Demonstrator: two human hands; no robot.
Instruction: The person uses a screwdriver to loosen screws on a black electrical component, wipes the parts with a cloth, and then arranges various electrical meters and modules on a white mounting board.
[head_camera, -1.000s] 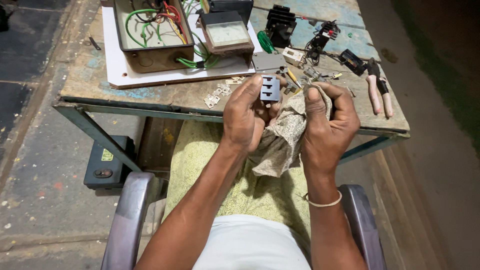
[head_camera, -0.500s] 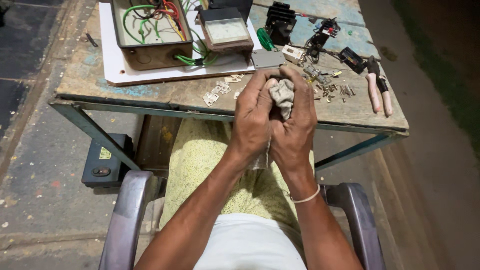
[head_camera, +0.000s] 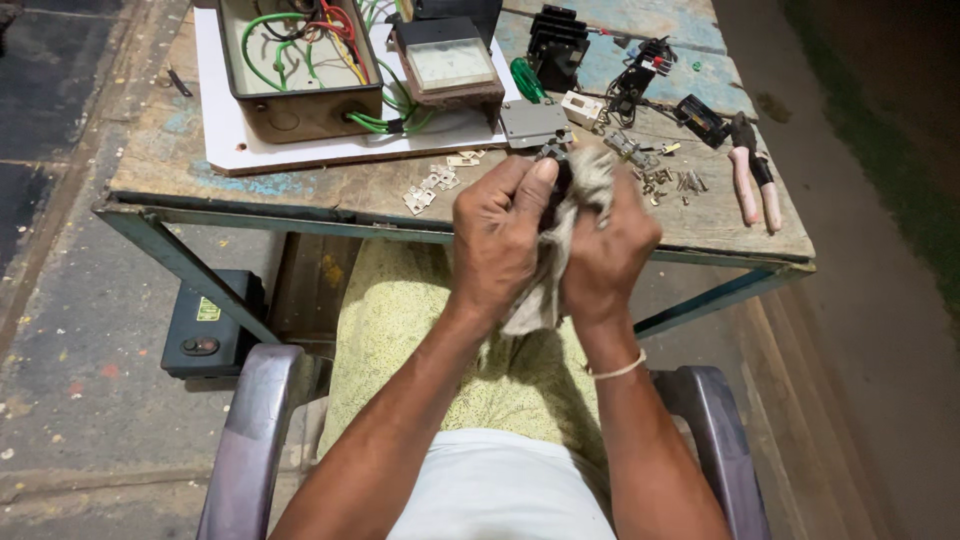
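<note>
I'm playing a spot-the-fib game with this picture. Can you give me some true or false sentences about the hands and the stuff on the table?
1. Both hands, left hand and right hand, press a crumpled grey-beige cloth between them. True.
2. The pink-handled pliers are in the right hand. False: they lie on the worn wooden table, apart from it.
3. The open rusty metal box has green and red wires inside. True.
4. The person wears a blue glove. False: both hands are bare, with a thin pale band on the right wrist.
5. The small black box sits on the table. False: it stands on the floor beneath it.
</note>
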